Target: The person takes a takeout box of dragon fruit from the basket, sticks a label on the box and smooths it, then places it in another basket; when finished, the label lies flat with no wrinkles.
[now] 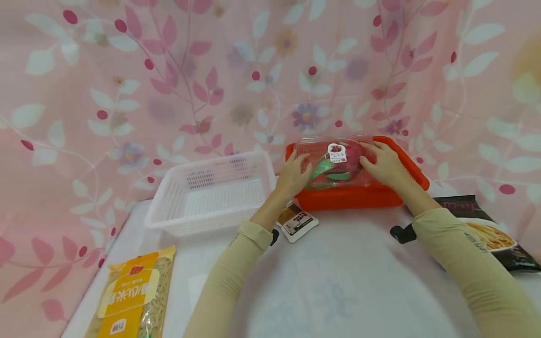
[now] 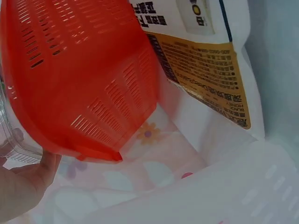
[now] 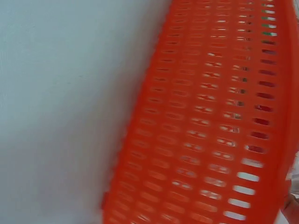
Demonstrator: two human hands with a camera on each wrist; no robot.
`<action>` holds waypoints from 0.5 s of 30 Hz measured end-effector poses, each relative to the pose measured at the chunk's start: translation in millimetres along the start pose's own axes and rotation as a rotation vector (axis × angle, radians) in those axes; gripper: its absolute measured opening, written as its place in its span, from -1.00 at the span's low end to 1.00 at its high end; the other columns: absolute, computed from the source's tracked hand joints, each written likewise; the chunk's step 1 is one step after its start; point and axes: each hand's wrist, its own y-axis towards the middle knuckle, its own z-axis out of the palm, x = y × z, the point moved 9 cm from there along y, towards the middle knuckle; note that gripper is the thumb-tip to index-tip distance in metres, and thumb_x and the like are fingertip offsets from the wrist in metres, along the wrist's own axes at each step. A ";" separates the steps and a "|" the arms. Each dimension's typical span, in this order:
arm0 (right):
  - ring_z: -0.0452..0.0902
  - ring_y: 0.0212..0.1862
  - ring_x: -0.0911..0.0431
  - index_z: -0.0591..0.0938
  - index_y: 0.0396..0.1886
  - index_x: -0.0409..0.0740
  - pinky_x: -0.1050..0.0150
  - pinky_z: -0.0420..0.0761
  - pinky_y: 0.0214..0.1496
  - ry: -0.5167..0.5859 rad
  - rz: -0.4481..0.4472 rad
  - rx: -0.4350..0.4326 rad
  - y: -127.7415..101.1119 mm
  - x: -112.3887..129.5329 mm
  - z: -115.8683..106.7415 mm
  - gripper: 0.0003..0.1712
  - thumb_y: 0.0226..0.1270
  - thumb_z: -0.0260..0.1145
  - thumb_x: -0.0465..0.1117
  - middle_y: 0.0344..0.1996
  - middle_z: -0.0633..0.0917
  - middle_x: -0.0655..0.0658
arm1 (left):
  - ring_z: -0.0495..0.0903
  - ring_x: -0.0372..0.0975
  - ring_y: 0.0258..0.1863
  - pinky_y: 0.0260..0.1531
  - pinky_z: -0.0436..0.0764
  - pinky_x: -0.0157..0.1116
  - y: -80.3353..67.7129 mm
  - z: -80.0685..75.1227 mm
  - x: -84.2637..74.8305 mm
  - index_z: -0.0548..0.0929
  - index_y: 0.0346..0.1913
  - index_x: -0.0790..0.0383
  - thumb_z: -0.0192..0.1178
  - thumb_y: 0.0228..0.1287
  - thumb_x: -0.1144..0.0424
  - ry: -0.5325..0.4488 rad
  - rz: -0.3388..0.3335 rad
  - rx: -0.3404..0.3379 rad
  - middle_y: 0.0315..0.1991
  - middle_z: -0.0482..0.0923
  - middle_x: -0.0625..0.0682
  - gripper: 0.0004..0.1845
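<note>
- the clear plastic box (image 1: 334, 162) of red fruit sits over the orange basket (image 1: 355, 197), at the far middle of the surface (image 1: 338, 281); the left hand (image 1: 293, 176) and right hand (image 1: 382, 164) each clasp one end of it, fingers curled over the lid edges.
- the lid looks smooth, so i judge a loose hold at either end could let the box tip and drop unevenly into the basket.
- the basket is light; pressing down on one side might rock or slide it toward the small brown-and-white packet (image 1: 297, 221) just in front.
- a sleeve could brush that packet.
- count: two baskets, one orange, one white basket (image 1: 211, 195); one clear box; one small packet; one yellow noodle bag (image 1: 133, 295); one dark noodle bag (image 1: 490, 232); two hands.
</note>
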 end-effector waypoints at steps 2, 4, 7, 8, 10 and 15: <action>0.05 0.22 -0.31 0.27 0.26 -0.18 -0.28 0.05 0.19 0.003 0.012 0.030 0.2 -7.0 7.6 -0.42 0.28 -0.04 -0.05 0.19 0.21 -0.47 | 0.21 0.00 0.25 0.15 0.30 -0.07 -0.5 7.0 2.2 0.41 0.17 0.09 -0.14 0.29 0.04 0.020 -0.012 0.021 0.32 0.10 0.17 -0.57; 0.05 0.23 -0.31 0.26 0.27 -0.20 -0.27 0.04 0.19 0.002 0.023 0.059 0.2 -12.7 14.0 -0.42 0.30 -0.05 -0.04 0.20 0.22 -0.47 | 0.24 0.02 0.23 0.13 0.32 -0.05 -1.2 13.0 3.6 0.40 0.17 0.09 -0.19 0.31 0.03 0.059 -0.020 0.034 0.32 0.10 0.19 -0.56; 0.03 0.24 -0.31 0.23 0.28 -0.19 -0.27 0.03 0.20 0.008 0.054 0.112 0.6 -19.8 22.6 -0.40 0.31 -0.06 -0.02 0.22 0.21 -0.44 | 0.37 0.03 0.13 0.07 0.38 -0.07 -2.3 18.9 5.1 0.40 0.15 0.07 -0.26 0.32 0.02 0.139 -0.028 0.033 0.30 0.14 0.19 -0.56; 0.02 0.25 -0.30 0.22 0.29 -0.19 -0.27 0.03 0.20 0.012 0.062 0.129 1.1 -21.3 25.0 -0.40 0.31 -0.06 -0.01 0.23 0.20 -0.44 | 0.40 0.03 0.09 0.05 0.41 -0.07 -2.3 20.1 5.7 0.41 0.15 0.07 -0.27 0.32 0.02 0.172 -0.032 0.029 0.29 0.15 0.19 -0.56; 0.01 0.25 -0.31 0.20 0.31 -0.16 -0.28 0.04 0.20 0.026 0.085 0.163 2.1 -24.8 29.5 -0.38 0.32 -0.07 0.01 0.24 0.18 -0.43 | 0.49 0.04 -0.03 -0.02 0.47 -0.08 -1.7 21.3 6.0 0.42 0.13 0.05 -0.30 0.33 0.01 0.226 -0.034 0.014 0.27 0.20 0.19 -0.57; 0.03 0.25 -0.29 0.18 0.32 -0.14 -0.27 0.07 0.19 0.048 0.093 0.182 4.5 -33.9 37.3 -0.39 0.32 -0.05 0.00 0.24 0.20 -0.40 | 0.53 0.05 -0.17 -0.15 0.53 -0.06 0.2 33.9 8.3 0.34 0.16 0.02 -0.38 0.34 -0.07 0.321 -0.042 0.071 0.27 0.17 0.21 -0.53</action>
